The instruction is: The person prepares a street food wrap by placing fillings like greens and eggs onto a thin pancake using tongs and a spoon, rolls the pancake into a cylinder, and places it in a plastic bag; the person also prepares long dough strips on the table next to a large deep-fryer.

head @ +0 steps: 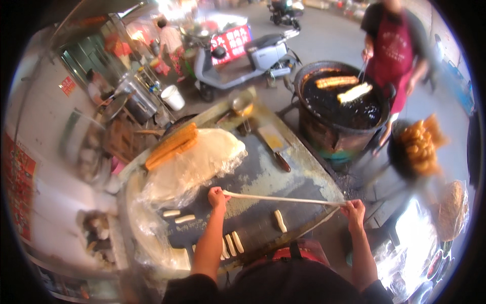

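A long thin strip of dough (283,198) is stretched between my two hands above the worktable (250,182). My left hand (218,197) pinches its left end, over the middle of the table. Past the table's right edge, my right hand (354,212) grips the other end. One short dough piece (280,221) lies below the strip. Several more dough strips (232,244) lie side by side near the front edge, partly hidden by my left forearm. Two small pieces (185,219) rest farther left, beside a large slab of dough (197,155) under clear plastic film.
Fried dough sticks (172,146) lie on the slab. A broad-bladed cleaver (274,144) rests behind the strip. Beyond the table, a person in a red apron (393,49) holds tongs over a pot of dark oil (341,102) with frying dough. A scooter (243,62) stands behind.
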A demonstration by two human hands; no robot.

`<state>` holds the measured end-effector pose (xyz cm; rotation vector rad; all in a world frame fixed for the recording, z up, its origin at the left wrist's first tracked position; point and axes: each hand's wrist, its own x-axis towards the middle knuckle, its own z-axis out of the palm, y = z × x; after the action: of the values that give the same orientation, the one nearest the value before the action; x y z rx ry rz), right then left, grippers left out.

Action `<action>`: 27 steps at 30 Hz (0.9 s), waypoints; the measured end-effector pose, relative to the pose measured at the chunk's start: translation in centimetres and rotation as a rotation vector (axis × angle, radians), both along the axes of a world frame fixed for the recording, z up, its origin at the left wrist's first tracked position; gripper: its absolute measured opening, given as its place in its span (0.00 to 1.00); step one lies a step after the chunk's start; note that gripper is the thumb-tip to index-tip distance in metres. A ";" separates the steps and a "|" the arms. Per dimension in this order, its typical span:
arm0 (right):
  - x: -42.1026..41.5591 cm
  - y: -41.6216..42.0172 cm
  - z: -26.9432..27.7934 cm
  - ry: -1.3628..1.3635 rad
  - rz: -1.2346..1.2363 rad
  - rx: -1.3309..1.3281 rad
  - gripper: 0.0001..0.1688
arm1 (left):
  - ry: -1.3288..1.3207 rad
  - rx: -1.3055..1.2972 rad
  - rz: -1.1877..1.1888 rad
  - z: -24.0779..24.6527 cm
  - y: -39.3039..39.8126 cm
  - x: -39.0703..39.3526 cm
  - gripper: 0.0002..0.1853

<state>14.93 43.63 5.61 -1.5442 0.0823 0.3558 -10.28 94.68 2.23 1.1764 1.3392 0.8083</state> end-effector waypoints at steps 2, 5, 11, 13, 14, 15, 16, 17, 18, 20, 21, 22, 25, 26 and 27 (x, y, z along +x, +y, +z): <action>0.1 0.5 -0.4 -0.059 0.036 -0.029 0.11 | -0.139 -0.172 -0.011 -1.4 2.7 -1.8 0.09; 0.3 1.6 -2.0 -0.032 0.129 0.055 0.10 | -0.201 -0.289 -0.030 -4.8 8.6 -7.6 0.14; 0.1 0.6 0.7 0.087 0.043 0.084 0.08 | -0.207 -0.127 -0.094 4.6 6.9 -3.2 0.07; 0.2 0.9 2.1 0.082 0.045 0.071 0.08 | -0.248 0.010 -0.334 11.6 5.6 -0.9 0.08; 0.4 1.1 2.7 0.079 0.107 0.059 0.08 | -0.248 0.108 -0.423 13.9 6.3 -0.3 0.09; 0.9 1.0 3.3 0.066 0.153 0.045 0.08 | -0.218 0.174 -0.465 16.9 5.6 1.1 0.10; 2.1 1.0 4.3 0.038 0.195 0.032 0.08 | -0.203 0.247 -0.509 19.8 4.7 2.8 0.10; 2.7 1.7 5.7 0.065 0.170 0.089 0.08 | -0.165 0.283 -0.565 21.4 5.4 3.9 0.11; 4.1 1.9 7.4 0.047 0.154 0.120 0.08 | -0.180 0.296 -0.582 22.5 5.6 6.0 0.10; 6.9 1.1 10.1 -0.011 0.119 0.150 0.07 | -0.202 0.312 -0.615 25.0 5.1 10.6 0.10; 9.0 0.7 11.4 -0.056 0.096 0.144 0.07 | -0.216 0.312 -0.634 26.2 4.3 13.2 0.10; 10.9 0.5 12.8 -0.107 0.042 0.188 0.06 | -0.221 0.318 -0.646 27.0 3.6 15.6 0.10; 17.8 -0.2 15.1 -0.291 -0.062 0.063 0.07 | -0.443 0.219 -0.648 27.1 3.1 23.4 0.10; 20.0 -0.2 15.9 -0.339 -0.128 0.021 0.08 | -0.509 0.156 -0.639 26.2 3.0 26.6 0.10; 22.4 0.5 16.8 -0.390 -0.180 -0.009 0.09 | -0.573 0.107 -0.617 25.9 3.1 29.3 0.10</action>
<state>37.35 44.15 22.41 -1.5763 -0.0820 -0.0907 19.04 97.74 28.17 1.2224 0.4278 0.6865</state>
